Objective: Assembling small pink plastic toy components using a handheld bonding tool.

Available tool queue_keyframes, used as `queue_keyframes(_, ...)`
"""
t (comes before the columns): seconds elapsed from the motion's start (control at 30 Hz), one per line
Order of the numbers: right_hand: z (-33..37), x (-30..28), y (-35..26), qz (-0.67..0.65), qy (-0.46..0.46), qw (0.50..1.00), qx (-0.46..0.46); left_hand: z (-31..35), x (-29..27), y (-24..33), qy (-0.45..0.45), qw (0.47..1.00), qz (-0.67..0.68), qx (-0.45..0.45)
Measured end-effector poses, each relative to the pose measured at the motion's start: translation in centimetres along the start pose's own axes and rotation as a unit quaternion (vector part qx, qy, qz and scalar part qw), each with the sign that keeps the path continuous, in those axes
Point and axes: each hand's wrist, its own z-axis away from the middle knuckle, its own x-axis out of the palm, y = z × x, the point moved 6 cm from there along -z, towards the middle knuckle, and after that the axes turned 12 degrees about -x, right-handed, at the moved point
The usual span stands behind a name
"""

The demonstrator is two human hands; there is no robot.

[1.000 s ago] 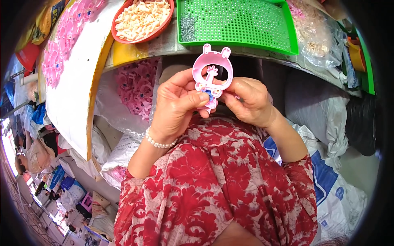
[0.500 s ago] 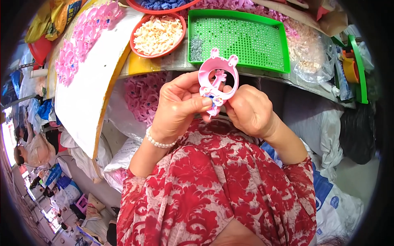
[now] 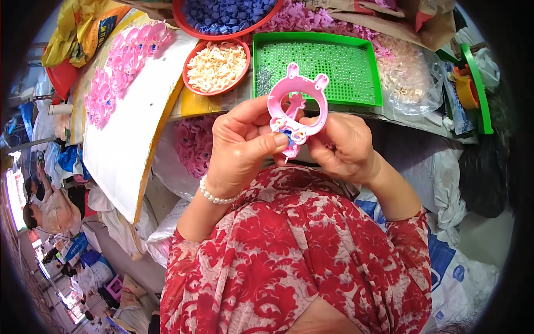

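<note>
My left hand [image 3: 236, 139], with a white bead bracelet at its wrist, pinches the lower end of a pink plastic ring-shaped part [image 3: 296, 83]. This part stands upright, with two ear-like tabs on top and a small pink piece inside the ring. Close to my left thumb, a small blue plastic piece [image 3: 287, 135] sits in its lower end, next to cream-coloured bits. My right hand [image 3: 350, 147] is closed beside the ring's lower right side. Its fingers are curled together, and what they hold, if anything, is hidden.
Beyond my hands stands a green perforated tray [image 3: 317, 37] with small metal pieces at its left. Beside it are a red bowl of cream pieces [image 3: 217, 65] and a larger bowl of blue pieces [image 3: 231, 15]. Finished-looking pink parts [image 3: 119, 72] lie on a white board [image 3: 133, 139].
The view has shifted, so the tray and bowls appear lower. My right hand has turned slightly and its fingers have shifted beside the ring. My left hand keeps its pinch.
</note>
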Motion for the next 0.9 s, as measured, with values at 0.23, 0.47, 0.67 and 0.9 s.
queue_keyframes(0.23,-0.2,-0.3,0.0,0.051,-0.053,0.995,-0.066,-0.3,0.3,1.2,-0.022,1.0,-0.017,0.003)
queue_keyframes(0.47,-1.0,-0.8,-0.2,-0.011,-0.03,0.999,-0.029,-0.2,0.3,1.2,-0.016,0.999,-0.038,0.018)
queue_keyframes(0.67,-0.3,-0.5,1.2,-0.174,-0.027,0.974,0.141,-0.1,0.7,1.7,-0.034,0.998,-0.051,0.029)
queue_keyframes(0.9,-1.6,-0.3,1.7,-0.216,-0.094,0.96,0.152,-0.3,-0.2,1.5,-0.044,0.998,-0.045,0.009)
